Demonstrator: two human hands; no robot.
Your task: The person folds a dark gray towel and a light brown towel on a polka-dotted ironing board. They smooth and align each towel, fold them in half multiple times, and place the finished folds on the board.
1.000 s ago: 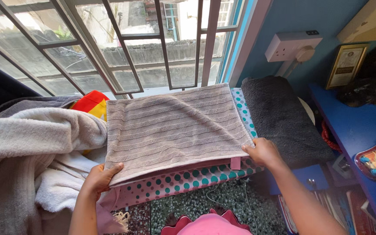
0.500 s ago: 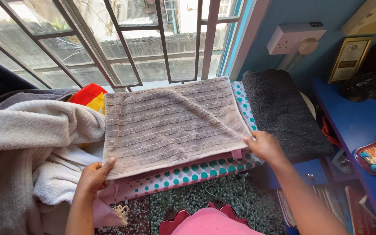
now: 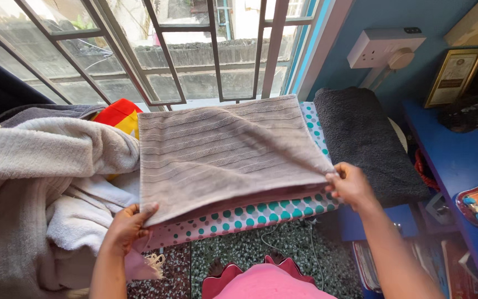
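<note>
At the near corners of the ribbed taupe towel (image 3: 225, 152) we have both hands closed on the cloth: our left hand (image 3: 126, 227) pinches the front left corner, thumb on top, and our right hand (image 3: 349, 185) grips the front right corner. Since a second ago we have lifted that near edge, so the towel now arches up off the polka-dot board (image 3: 250, 217) beneath it, and the pink tab seen earlier at the right edge is hidden. The far edge rests against the window sill. Left of the board lies a heap of cream and white towels (image 3: 34, 182), with a red and yellow cloth (image 3: 118, 116) behind. To the right sit a folded dark grey towel (image 3: 360, 144), a blue shelf (image 3: 460, 166), a wall socket (image 3: 380, 49) and barred window (image 3: 156, 50).
</note>
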